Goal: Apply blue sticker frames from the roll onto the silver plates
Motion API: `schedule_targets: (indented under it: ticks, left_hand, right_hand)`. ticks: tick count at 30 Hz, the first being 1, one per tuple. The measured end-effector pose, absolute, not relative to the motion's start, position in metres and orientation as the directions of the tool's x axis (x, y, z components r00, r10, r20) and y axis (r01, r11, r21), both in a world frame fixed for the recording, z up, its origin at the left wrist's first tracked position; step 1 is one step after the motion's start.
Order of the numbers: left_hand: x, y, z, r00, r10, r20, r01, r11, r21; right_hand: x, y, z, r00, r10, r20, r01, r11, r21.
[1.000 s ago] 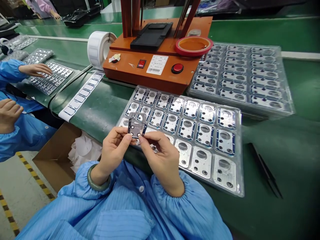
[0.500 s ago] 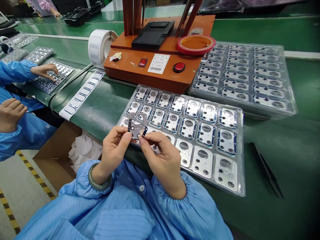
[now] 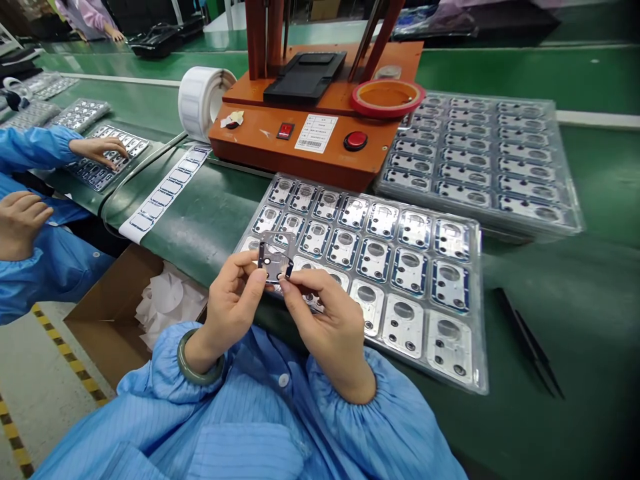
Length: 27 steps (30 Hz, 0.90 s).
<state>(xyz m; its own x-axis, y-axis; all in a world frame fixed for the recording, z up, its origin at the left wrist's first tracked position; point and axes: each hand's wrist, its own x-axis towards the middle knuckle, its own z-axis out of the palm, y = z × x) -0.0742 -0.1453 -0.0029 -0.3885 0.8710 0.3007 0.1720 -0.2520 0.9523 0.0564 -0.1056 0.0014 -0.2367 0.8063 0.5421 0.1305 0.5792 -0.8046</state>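
Note:
A small metal plate [image 3: 274,261] with round holes and a dark edging is held up between both hands, over the near left part of the tray. My left hand [image 3: 233,300] pinches its left side between thumb and fingers. At its lower right corner, the thumb and fingertips of my right hand [image 3: 327,317] are closed on it. Beneath and to the right lies a clear plastic tray [image 3: 483,300] with rows of similar silvery plates; many in the farther rows have blue edging, while those nearest me at the right look plain.
Behind the tray stands an orange machine [image 3: 295,157] with red tape [image 3: 387,110] on it. A label roll [image 3: 195,107] is left, stacked trays [image 3: 470,157] and black tweezers [image 3: 530,343] right. A co-worker's hands [image 3: 103,150] work far left above a cardboard box [image 3: 107,320].
The view has shifted slightly. My hands keep hold of the plate, which has tilted a little. The co-worker's hand at the far left has moved right over its tray.

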Motion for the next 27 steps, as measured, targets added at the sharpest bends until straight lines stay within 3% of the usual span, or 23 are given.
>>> schedule_targets:
  ticks: [9,21,27]
  left_hand:
    - [-0.071,-0.140,0.002,-0.469,0.797,0.381,0.272,-0.280,0.921]
    - [-0.074,-0.140,-0.007,-0.431,0.812,0.393,0.276,-0.296,0.914]
    - [-0.073,-0.135,-0.007,-0.470,0.758,0.452,0.393,-0.278,0.876]
  right_hand:
    - [0.059,-0.107,0.001,-0.270,0.763,0.588,0.147,0.636,-0.758]
    - [0.057,-0.106,-0.004,-0.283,0.775,0.565,0.158,0.618,-0.770]
    - [0.055,-0.108,-0.006,-0.304,0.770,0.561,0.155,0.621,-0.768]
